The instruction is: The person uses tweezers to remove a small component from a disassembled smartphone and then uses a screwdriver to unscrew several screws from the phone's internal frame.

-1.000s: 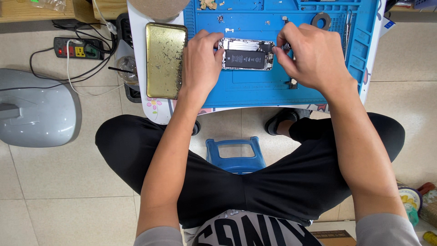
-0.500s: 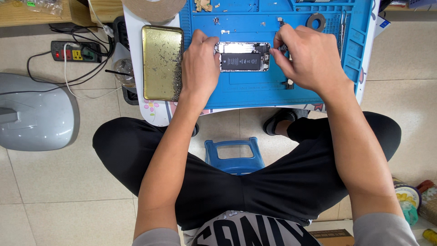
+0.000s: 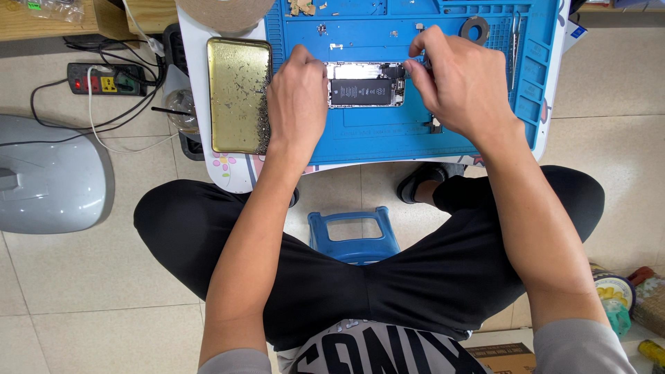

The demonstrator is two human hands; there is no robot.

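Opened phone between both hands

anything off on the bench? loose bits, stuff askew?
Mostly tidy. The opened phone lies square on the blue mat, left hand steadying it, right hand at its right end. Small loose parts are scattered on the mat's top edge, and dark specks litter the gold tray along its right side.
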